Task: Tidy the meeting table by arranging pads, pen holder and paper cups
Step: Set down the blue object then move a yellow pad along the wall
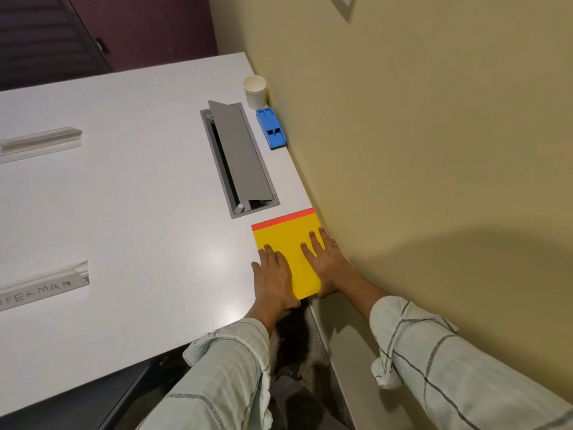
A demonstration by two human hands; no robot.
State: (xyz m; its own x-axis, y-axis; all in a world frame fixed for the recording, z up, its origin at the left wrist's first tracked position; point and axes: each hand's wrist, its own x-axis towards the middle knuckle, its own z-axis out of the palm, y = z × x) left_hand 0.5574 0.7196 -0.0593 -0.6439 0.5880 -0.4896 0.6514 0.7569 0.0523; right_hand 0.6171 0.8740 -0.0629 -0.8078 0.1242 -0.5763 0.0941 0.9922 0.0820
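Observation:
A yellow pad (pixel 286 240) with a red strip along its far edge lies flat at the near right corner of the white table (pixel 124 197), against the wall. My left hand (pixel 274 280) presses on the pad's left edge, fingers spread. My right hand (pixel 325 262) lies flat on its right side next to the wall. A white paper cup (pixel 255 92) stands upright at the far right by the wall. Just in front of the cup lies a blue plastic holder (pixel 271 128) on its side.
A grey cable hatch (pixel 238 159) with its lid raised is set into the table between the pad and the cup. Two clear acrylic name bars (pixel 40 142) (pixel 46 285) lie at the left. The yellow wall (pixel 418 150) borders the table's right edge.

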